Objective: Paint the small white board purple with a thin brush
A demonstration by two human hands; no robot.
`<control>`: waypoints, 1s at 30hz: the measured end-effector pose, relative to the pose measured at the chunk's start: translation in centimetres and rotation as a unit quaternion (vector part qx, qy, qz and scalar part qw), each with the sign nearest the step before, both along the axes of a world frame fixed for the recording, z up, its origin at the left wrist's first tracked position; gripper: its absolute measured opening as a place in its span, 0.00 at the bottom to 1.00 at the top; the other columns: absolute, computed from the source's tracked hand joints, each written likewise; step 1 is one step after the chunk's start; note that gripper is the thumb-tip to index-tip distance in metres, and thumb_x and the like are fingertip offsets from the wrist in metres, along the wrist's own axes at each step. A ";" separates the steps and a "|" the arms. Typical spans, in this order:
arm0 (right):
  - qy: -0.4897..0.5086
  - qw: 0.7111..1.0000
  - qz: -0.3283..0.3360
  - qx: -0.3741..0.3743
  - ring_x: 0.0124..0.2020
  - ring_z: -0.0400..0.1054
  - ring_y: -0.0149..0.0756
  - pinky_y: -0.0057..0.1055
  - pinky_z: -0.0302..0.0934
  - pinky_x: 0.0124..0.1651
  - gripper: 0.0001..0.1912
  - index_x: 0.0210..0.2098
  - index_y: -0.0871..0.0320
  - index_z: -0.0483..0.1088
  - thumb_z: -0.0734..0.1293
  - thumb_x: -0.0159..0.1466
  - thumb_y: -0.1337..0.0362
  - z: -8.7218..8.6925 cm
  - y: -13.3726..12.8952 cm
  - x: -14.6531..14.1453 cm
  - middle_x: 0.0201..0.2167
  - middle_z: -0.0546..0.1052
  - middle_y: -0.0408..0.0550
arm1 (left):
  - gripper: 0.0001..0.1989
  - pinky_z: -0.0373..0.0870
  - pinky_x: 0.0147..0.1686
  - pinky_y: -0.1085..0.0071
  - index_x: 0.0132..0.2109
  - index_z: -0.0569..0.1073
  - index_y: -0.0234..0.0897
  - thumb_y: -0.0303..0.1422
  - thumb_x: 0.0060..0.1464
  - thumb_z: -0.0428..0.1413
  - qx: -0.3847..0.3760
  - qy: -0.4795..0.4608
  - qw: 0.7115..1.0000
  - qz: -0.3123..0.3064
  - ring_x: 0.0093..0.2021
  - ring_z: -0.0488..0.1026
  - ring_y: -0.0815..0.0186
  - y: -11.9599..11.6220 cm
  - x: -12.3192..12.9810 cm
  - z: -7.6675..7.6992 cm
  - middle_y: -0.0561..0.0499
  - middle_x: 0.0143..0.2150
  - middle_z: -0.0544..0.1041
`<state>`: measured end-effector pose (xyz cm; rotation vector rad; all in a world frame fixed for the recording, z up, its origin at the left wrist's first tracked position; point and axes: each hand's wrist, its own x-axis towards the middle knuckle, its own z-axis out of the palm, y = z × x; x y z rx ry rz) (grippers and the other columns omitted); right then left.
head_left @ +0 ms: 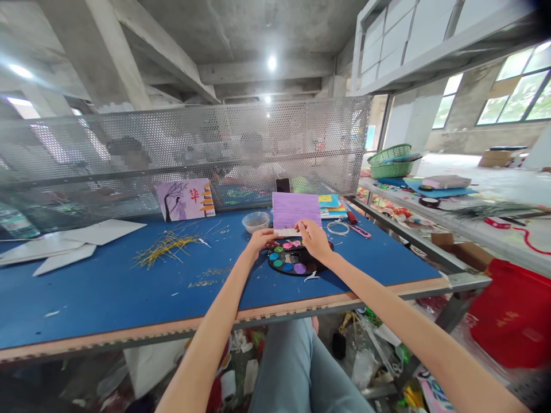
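Note:
A board painted purple, with an unpainted white strip along its bottom edge, stands at the middle of the blue table. My left hand grips its lower left corner. In front of the white strip, my right hand is closed in a pinch; whatever lies between the fingertips is too small to make out. Under my hands sits a black paint palette with round wells of several colours, partly covered by the right hand. Close to my left hand is a clear plastic bowl. A small white scrap lies by the palette's front edge.
A finished-looking picture leans on the perforated metal screen. Yellow stalks and white boards lie to the left. A phone, a coil of wire and a pink cutter are beyond the board. People sit behind the screen.

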<state>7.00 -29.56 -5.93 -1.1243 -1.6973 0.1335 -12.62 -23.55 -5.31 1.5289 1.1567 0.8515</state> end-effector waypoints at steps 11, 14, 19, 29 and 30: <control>0.003 1.000 -0.007 0.006 0.39 0.69 0.38 0.30 0.58 0.41 0.19 0.34 0.55 0.69 0.50 0.72 0.58 0.2 -0.2 0.1 0.33 0.77 0.47 | 0.13 0.76 0.38 0.65 0.48 0.73 0.32 0.38 0.62 0.56 0.007 -0.005 1.000 0.004 0.37 0.76 0.67 -0.2 0.0 0.0 0.48 0.42 0.77; -0.001 1.000 0.003 0.010 0.38 0.69 0.36 0.29 0.58 0.41 0.19 0.34 0.54 0.69 0.51 0.72 0.57 0.3 -0.2 0.2 0.33 0.77 0.45 | 0.13 0.76 0.38 0.65 0.48 0.73 0.32 0.38 0.62 0.56 0.008 -0.007 1.000 0.004 0.37 0.76 0.67 -0.3 0.0 0.1 0.48 0.42 0.77; 0.012 1.000 -0.003 0.022 0.36 0.69 0.37 0.30 0.58 0.39 0.20 0.33 0.54 0.69 0.50 0.72 0.57 0.2 -0.1 0.3 0.31 0.77 0.46 | 0.13 0.76 0.38 0.65 0.49 0.73 0.32 0.37 0.62 0.56 0.002 -0.005 1.000 0.007 0.38 0.75 0.66 -0.3 0.0 0.1 0.48 0.44 0.76; 0.032 0.997 -0.002 0.075 0.43 0.69 0.39 0.34 0.61 0.47 0.23 0.43 0.58 0.69 0.48 0.72 0.52 2.5 1.4 -1.3 0.42 0.76 0.53 | 0.14 0.76 0.40 0.63 0.51 0.72 0.33 0.37 0.62 0.56 -0.001 -0.004 1.000 0.010 0.41 0.75 0.64 -0.3 -0.2 -0.1 0.46 0.47 0.75; 0.022 0.997 0.003 0.074 0.42 0.70 0.39 0.34 0.61 0.46 0.24 0.45 0.58 0.69 0.47 0.73 0.53 2.9 1.8 -2.1 0.42 0.76 0.54 | 0.14 0.76 0.40 0.63 0.51 0.72 0.33 0.37 0.62 0.56 -0.002 -0.006 1.000 0.010 0.41 0.75 0.64 -0.3 -0.2 -0.2 0.46 0.47 0.75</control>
